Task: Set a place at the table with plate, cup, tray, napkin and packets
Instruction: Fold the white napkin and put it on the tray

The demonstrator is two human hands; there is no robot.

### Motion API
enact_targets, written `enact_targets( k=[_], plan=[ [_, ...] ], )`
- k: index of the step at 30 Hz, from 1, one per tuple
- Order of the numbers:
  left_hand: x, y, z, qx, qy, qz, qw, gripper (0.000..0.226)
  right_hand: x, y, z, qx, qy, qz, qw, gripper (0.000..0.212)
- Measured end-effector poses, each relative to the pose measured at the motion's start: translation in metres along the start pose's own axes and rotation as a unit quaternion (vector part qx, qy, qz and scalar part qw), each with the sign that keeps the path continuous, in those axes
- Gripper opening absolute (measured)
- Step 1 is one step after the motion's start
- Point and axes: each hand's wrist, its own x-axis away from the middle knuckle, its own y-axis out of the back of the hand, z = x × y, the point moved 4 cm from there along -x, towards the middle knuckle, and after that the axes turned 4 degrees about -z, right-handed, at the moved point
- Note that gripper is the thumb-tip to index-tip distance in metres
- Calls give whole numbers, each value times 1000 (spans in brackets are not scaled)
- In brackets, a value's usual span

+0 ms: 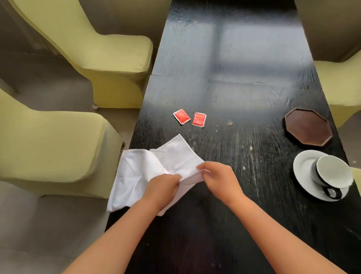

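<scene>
A white napkin (167,166) is being held at the near left part of the dark worktop (245,65), with both hands brought close together over it. Its near edge is being pinched by the left hand (164,187), whose fingers are curled round the cloth, and the same edge is being gripped just beside it by the right hand (219,178), fingers likewise curled on the fabric. The napkin is being left crumpled and partly folded; its left portion is being draped over the worktop's left edge, while one hemmed corner is lying flat, pointing away from the person.

Two red packets (190,118) are being shown side by side, slightly apart, beyond the napkin and untouched. At the right side of the worktop a brown octagonal tray (308,126) is lying flat. Just nearer than it, a white plate (303,167) is being used to carry a cup (331,174), dark outside and white inside, which is tilted on the plate with its handle toward the person. Chairs in yellow-green covers (107,56) are standing along both sides.
</scene>
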Motion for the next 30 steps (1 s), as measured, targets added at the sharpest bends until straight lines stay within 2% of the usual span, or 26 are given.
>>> enact_targets(
  k=[2, 4, 5, 7, 8, 9, 11, 13, 16, 19, 22, 25, 26, 30],
  plan=[
    [7, 25, -12, 70, 16, -15, 997, 21, 1, 24, 18, -68, -4, -27, 997, 31],
    [13, 49, -27, 169, 21, 15, 985, 23, 3, 46, 40, -109, 22, -41, 993, 35],
    [16, 62, -38, 238, 22, 50, 970, 24, 5, 59, 53, -127, 43, -44, 990, 35],
    [22, 89, -62, 400, 38, 118, 908, 26, 11, 84, 77, -161, 92, -42, 982, 31],
    [24, 102, -72, 461, 39, 128, 877, 29, 15, 96, 89, -169, 119, -38, 978, 28],
    [25, 116, -82, 497, 22, 116, 860, 35, 19, 107, 100, -171, 146, -33, 974, 26],
    [26, 142, -102, 501, -39, 71, 862, 41, 26, 126, 119, -163, 198, -24, 966, 23],
    [26, 160, -122, 497, -86, 52, 862, 38, 34, 142, 131, -150, 231, -37, 961, 23],
    [27, 177, -148, 479, -137, 41, 866, 32, 43, 164, 136, -104, 251, -118, 955, 26],
    [26, 183, -165, 398, -181, 1, 899, 29, 53, 182, 130, -61, 262, -202, 942, 27],
    [22, 183, -174, 363, -173, -52, 914, 16, 59, 191, 115, -102, 217, -204, 949, 29],
    [21, 184, -180, 362, -144, -92, 916, 15, 61, 194, 91, -125, 123, -146, 974, 21],
    [21, 185, -182, 370, -135, -86, 915, 19, 62, 195, 85, -124, 105, -132, 978, 13],
    [26, 184, -191, 367, -143, 20, 919, 34, 69, 203, 74, -130, 101, -122, 979, 14]
  ],
)
